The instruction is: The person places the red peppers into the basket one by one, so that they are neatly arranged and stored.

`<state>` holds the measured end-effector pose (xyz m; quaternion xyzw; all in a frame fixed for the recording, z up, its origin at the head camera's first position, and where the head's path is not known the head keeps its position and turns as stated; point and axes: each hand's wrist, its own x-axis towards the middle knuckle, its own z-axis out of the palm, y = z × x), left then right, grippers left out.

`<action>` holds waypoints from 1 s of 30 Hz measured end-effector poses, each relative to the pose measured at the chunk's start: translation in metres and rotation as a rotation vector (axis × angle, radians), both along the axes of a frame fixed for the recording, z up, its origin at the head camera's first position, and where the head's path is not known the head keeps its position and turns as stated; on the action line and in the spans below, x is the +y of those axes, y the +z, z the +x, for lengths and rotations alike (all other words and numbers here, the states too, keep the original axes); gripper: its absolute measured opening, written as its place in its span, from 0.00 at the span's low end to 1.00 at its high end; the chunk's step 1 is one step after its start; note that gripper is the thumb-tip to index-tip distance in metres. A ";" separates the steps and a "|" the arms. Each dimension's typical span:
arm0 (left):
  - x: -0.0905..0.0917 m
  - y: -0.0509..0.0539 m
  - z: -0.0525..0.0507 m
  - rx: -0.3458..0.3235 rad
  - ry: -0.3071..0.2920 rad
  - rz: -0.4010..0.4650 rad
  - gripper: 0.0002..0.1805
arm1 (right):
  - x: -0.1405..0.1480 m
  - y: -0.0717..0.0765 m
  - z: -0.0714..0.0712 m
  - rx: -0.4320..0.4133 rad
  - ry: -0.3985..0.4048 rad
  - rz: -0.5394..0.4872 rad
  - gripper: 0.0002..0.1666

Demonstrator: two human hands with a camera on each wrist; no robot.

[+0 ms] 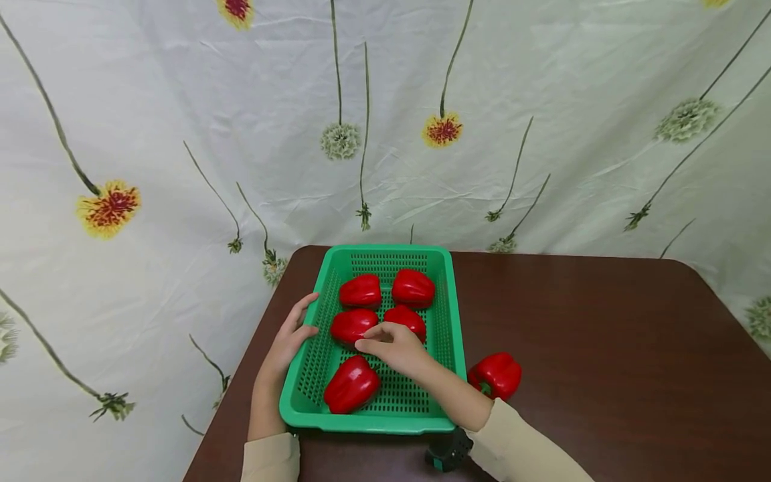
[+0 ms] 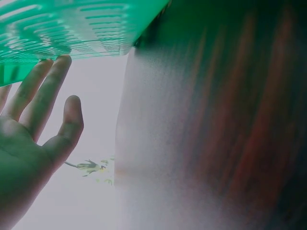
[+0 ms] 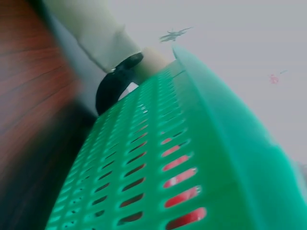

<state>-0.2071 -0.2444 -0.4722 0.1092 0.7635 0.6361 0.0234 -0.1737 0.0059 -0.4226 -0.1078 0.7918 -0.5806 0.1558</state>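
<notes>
A green plastic basket (image 1: 456, 321) with slotted walls stands on the table, holding several red bell peppers. My left hand (image 1: 284, 348) is at its left rim, fingertips touching the side; in the left wrist view the left hand (image 2: 29, 129) has mostly straight fingers against the slotted wall. Over the basket, my right hand (image 1: 399, 347) pinches the right end of the middle-left bell pepper (image 1: 349, 326) with curved thumb and finger. Another bell pepper (image 1: 406, 317) lies just behind that hand, partly hidden. The right wrist view shows the basket wall (image 3: 139, 163), hiding the hand.
Two bell peppers lie at the basket's far end, left (image 1: 360, 291) and right (image 1: 413, 288); another bell pepper (image 1: 352, 385) lies near front left. Outside, a bell pepper (image 1: 496, 375) rests on the dark brown table (image 1: 602, 348), near my right forearm. Behind hangs a flowered cloth (image 1: 397, 181).
</notes>
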 end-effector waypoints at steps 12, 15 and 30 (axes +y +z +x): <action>0.001 0.000 0.000 -0.003 0.003 -0.006 0.35 | 0.010 0.009 0.005 0.011 0.083 -0.160 0.21; 0.000 0.001 0.001 -0.005 0.009 -0.013 0.35 | 0.016 0.011 0.009 0.043 0.120 -0.183 0.22; 0.000 0.001 0.001 0.000 0.006 -0.015 0.35 | 0.066 0.013 0.030 0.090 0.143 -0.187 0.21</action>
